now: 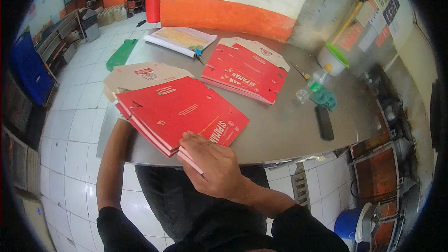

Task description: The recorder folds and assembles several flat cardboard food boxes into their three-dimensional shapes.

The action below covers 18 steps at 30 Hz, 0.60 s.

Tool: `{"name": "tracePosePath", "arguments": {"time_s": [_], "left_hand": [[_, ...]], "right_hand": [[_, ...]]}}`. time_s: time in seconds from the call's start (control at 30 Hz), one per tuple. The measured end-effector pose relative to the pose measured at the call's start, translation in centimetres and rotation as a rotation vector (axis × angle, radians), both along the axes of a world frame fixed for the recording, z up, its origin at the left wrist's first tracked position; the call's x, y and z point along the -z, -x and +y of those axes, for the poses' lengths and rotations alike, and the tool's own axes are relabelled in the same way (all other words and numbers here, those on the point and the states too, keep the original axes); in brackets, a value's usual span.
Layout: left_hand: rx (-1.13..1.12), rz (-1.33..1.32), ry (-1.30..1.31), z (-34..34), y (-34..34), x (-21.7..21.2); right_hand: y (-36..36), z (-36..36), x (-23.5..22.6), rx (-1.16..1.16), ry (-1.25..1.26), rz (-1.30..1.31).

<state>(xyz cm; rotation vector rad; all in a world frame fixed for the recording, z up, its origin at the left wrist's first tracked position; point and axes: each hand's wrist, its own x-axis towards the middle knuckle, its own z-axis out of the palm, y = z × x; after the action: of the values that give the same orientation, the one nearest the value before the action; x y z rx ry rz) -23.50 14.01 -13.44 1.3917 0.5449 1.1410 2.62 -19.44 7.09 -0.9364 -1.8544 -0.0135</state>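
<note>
A stack of flat red cardboard boxes (186,109) with pale undersides and printed white lettering sits in front of me at the table's near left. My right hand (212,163) grips its near edge, fingers on the red top and a thin pale edge of cardboard showing beside the palm. From the left, my left hand (123,125) reaches to the underside of the stack; its fingers are hidden by the boxes. A beige flap (140,77) with a red print spreads out beyond the stack. A second pile of red flat boxes (245,72) lies farther right on the table.
The steel table (280,130) carries a black phone (324,123), a green cloth (324,98), a plastic bottle (319,78) and a white-green tub (332,59) at right. Blue scissors (198,49) lie by a paper-covered pad (179,40) at the back. A green stool (122,54) stands left.
</note>
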Motion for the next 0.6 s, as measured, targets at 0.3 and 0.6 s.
{"name": "tracePosePath", "arguments": {"time_s": [0.3, 0.6], "left_hand": [[0.112, -0.086, 0.209, -2.7, -0.7, -1.1], [0.157, -0.201, 0.427, -4.3, -3.4, -4.7]], "right_hand": [[0.9, 0.1, 1.1, -0.004, 0.024, -0.064], [1.4, 0.1, 1.1, 0.016, 0.037, -0.061]]}}
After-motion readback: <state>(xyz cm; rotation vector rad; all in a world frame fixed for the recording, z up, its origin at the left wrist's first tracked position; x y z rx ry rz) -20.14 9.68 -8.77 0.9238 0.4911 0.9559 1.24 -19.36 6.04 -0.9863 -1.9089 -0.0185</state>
